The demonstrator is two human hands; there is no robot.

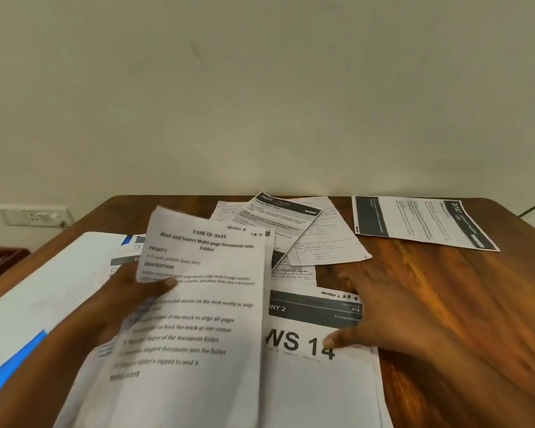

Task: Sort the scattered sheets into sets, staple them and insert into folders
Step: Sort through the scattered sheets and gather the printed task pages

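The left hand point(130, 291) pinches the task sheet point(195, 304), thumb on top, lifted over the scattered papers point(294, 236). The right hand point(393, 307), fingers spread, presses the WS 14 sheet point(318, 375) at its right edge. A folder point(44, 291) lies left. One sheet point(414, 220) sits apart near the far right corner; bare table point(445, 288) lies between.

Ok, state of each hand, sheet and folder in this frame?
Left hand: grips the TASK ID sheet, thumb on top.
TASK ID sheet: lifted, tilted.
Right hand: fingers spread, thumb on the WS 14 sheet.
WS 14 sheet: flat, partly covered.
2747 sheet: flat, apart.
Folder: lying flat.
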